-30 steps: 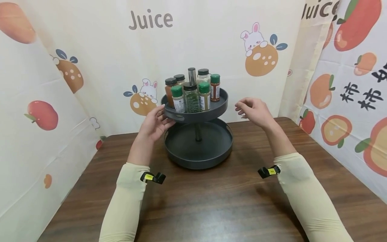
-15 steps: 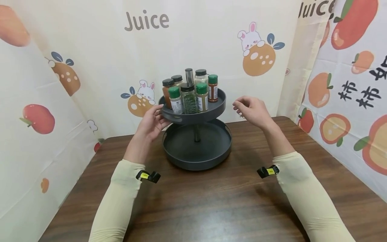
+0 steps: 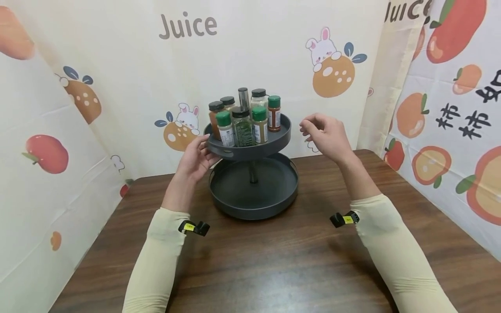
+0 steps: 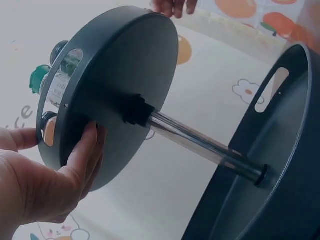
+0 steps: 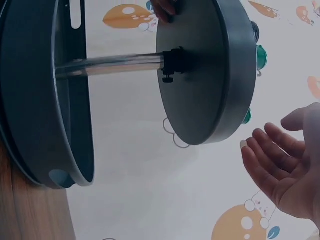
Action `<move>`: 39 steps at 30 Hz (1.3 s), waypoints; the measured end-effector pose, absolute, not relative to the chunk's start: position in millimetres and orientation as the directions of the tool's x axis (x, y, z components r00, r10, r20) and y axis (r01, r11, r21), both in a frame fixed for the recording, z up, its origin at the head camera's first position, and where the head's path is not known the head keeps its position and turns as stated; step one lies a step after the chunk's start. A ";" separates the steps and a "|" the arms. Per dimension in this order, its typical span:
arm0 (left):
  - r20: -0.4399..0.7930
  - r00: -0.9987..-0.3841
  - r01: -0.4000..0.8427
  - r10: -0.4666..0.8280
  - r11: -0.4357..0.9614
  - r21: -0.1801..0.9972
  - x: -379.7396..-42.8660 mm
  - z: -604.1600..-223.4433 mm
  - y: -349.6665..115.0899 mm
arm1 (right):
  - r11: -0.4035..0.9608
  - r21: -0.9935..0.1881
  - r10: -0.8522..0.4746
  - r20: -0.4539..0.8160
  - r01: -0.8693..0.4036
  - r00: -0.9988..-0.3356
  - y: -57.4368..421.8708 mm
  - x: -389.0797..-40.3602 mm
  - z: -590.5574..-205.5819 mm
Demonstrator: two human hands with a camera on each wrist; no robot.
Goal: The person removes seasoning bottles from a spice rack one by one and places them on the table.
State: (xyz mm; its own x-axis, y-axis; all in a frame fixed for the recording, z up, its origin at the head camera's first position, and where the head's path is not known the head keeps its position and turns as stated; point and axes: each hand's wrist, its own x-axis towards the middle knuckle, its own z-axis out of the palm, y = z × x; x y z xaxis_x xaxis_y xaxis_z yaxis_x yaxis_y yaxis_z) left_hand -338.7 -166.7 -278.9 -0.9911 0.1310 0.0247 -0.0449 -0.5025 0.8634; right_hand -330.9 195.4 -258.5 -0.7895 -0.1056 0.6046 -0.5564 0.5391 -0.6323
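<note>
A dark grey two-tier turntable stands on the table, its upper tray [image 3: 258, 150] above a wider lower tray [image 3: 254, 213] on a metal post [image 4: 195, 142]. My left hand [image 3: 194, 161] holds the upper tray's left edge, thumb at the rim by the handle slot and fingers underneath. Spice jars stand on that tray: a green-capped white-labelled one [image 3: 225, 132], a dark-capped jar of green herbs [image 3: 243, 130], a green-capped red one [image 3: 274, 116] and several others. My right hand [image 3: 326, 134] hovers right of the upper tray, fingers loosely bent, holding nothing.
The brown wooden table [image 3: 266, 269] extends toward me in front of the turntable. A printed cloth [image 3: 274, 48] hangs close behind it, with more cloth along both sides. A round knob-like clamp [image 5: 168, 76] sits under the upper tray at the post.
The right hand has risen slightly beside the upper tray. The left hand stays at the tray's edge, and the jars keep their places. The head view has shifted a little.
</note>
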 end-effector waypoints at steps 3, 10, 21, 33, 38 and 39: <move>0.031 -0.990 -0.043 0.135 -0.508 0.860 -339.5 -280.0 -164.9 | 0.520 -0.635 -0.090 0.624 -0.571 -0.776 192.0 -329.7 -258.0; 0.029 -0.991 -0.041 0.127 -0.517 0.855 -340.0 -282.7 -161.5 | 0.525 -0.581 -0.097 0.685 -0.622 -0.722 178.9 -333.5 -252.7; 0.055 -0.993 -0.011 0.104 -0.547 0.837 -339.5 -283.9 -158.9 | 0.504 -0.573 -0.220 0.639 -0.647 -0.737 149.8 -340.3 -227.9; 0.067 -0.990 -0.012 0.121 -0.558 0.830 -338.1 -287.3 -157.9 | 0.415 -0.665 -0.400 0.479 -0.620 -0.782 128.0 -350.6 -212.1; 0.075 -0.989 -0.011 0.129 -0.564 0.826 -339.7 -287.8 -158.8 | 0.406 -0.677 -0.438 0.445 -0.614 -0.781 122.8 -356.9 -208.9; 0.076 -0.989 -0.010 0.129 -0.563 0.827 -339.9 -288.0 -158.8 | 0.400 -0.680 -0.449 0.439 -0.614 -0.779 122.0 -358.8 -208.5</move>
